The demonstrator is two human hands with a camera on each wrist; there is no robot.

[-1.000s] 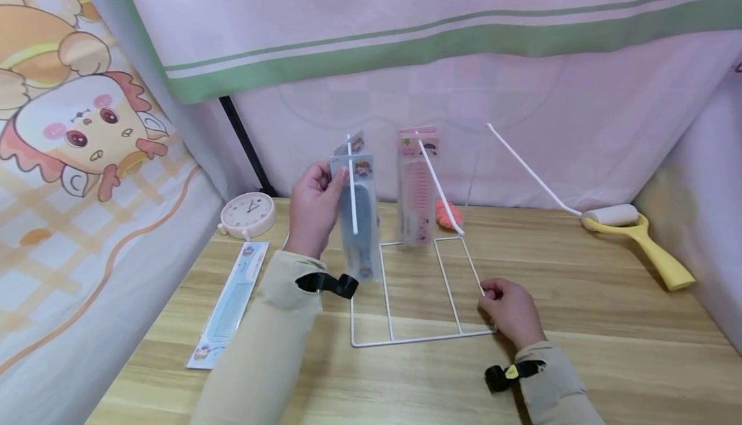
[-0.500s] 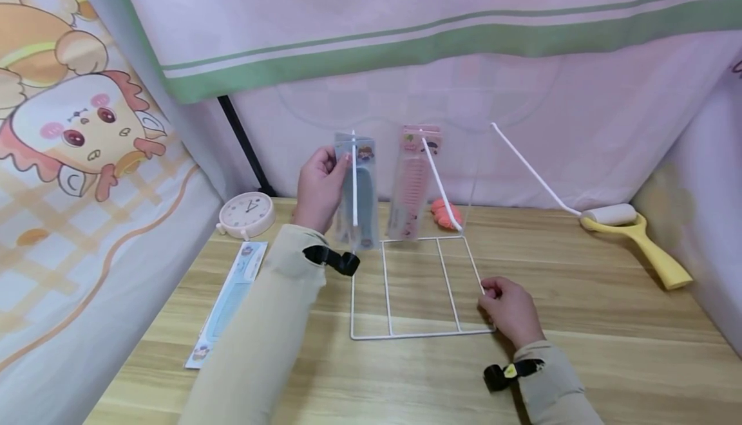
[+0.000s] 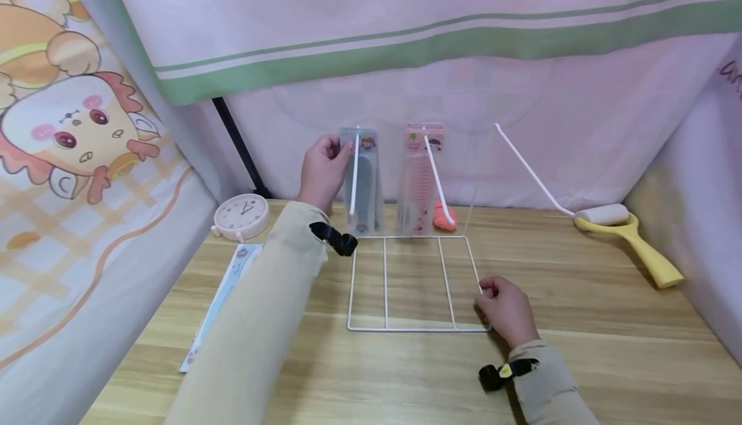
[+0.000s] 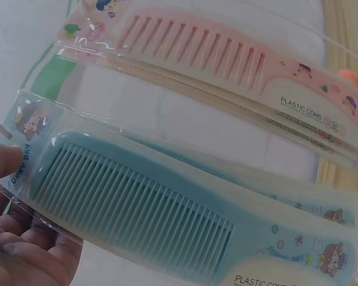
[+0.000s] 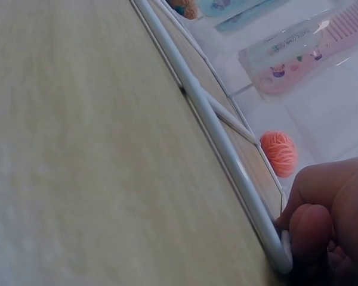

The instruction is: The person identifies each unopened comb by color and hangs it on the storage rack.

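Note:
In the head view my left hand (image 3: 324,170) pinches the top corner of a packaged blue comb (image 4: 131,202), thumb in front and fingers behind. That pack hangs on the left prong (image 3: 354,183) of a white wire display rack (image 3: 418,330), and another blue pack shows behind it. Several packaged pink combs (image 3: 416,183) hang from the middle prong, beside the blue ones. The right prong (image 3: 530,167) of the rack carries nothing. My right hand (image 3: 507,309) pinches the right side wire of the rack's base, near its front corner, with thumb and fingers.
Left of the rack, another packaged blue comb (image 3: 223,299) lies on the wooden table (image 3: 406,380), partly behind my left sleeve. A round pink clock (image 3: 240,217) sits behind it. An orange yarn ball (image 5: 278,153) rests behind the base, and a yellow-handled lint roller (image 3: 655,254) lies at right.
My left hand has moved back along the left prong, sliding the blue comb pack away from the prong's tip toward the back. The right hand keeps its hold on the base.

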